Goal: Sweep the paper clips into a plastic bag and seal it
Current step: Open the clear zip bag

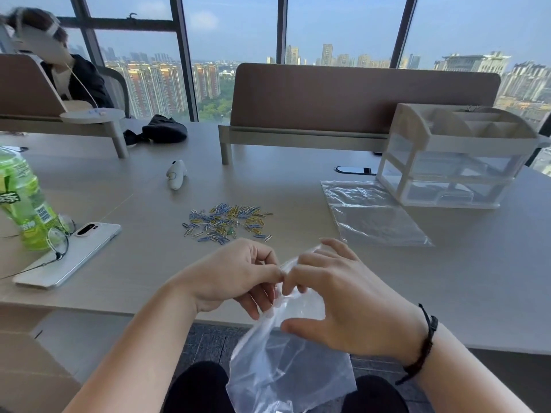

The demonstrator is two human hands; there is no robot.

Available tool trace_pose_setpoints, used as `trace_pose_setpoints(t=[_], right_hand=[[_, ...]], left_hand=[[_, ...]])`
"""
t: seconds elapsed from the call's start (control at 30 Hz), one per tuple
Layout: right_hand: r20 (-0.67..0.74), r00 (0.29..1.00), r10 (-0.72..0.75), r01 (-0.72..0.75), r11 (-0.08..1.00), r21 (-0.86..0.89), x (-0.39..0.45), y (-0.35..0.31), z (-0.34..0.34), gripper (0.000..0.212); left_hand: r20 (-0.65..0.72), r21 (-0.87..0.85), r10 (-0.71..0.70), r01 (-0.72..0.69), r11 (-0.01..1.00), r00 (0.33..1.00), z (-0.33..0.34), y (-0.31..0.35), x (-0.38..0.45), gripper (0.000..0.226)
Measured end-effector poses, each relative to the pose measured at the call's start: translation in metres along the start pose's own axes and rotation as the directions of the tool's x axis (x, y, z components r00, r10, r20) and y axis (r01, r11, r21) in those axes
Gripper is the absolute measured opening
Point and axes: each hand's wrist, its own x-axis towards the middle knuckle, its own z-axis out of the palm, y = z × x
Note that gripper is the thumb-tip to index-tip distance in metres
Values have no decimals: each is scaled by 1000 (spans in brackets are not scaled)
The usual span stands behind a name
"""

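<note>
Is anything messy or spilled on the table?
Yes. Paper clips lie scattered loose on the desk instead of in a container. Both hands, left and right, pinch the top of a plastic bag that looks empty.

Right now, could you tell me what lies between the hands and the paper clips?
Only bare table in the head view. The left hand and right hand hold a bag at the near edge, just short of the paper clips.

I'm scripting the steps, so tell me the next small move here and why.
Probably pull the mouth of the plastic bag open: both the left hand and right hand pinch its top edge at the desk's near edge, and the paper clips lie loose on the desk, unswept.
</note>
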Motion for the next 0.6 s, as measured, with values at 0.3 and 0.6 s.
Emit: trace_pose_setpoints(t=[0.3,0.6], right_hand=[[118,988,-103,113,991,-77,7,-16,8,29],[236,939,-252,227,965,129,-2,-29,0,13]], left_hand=[[-84,265,25,-2,964,996,-17,-7,2,12],[-193,614,120,25,789,974,-49,-14,27,15]])
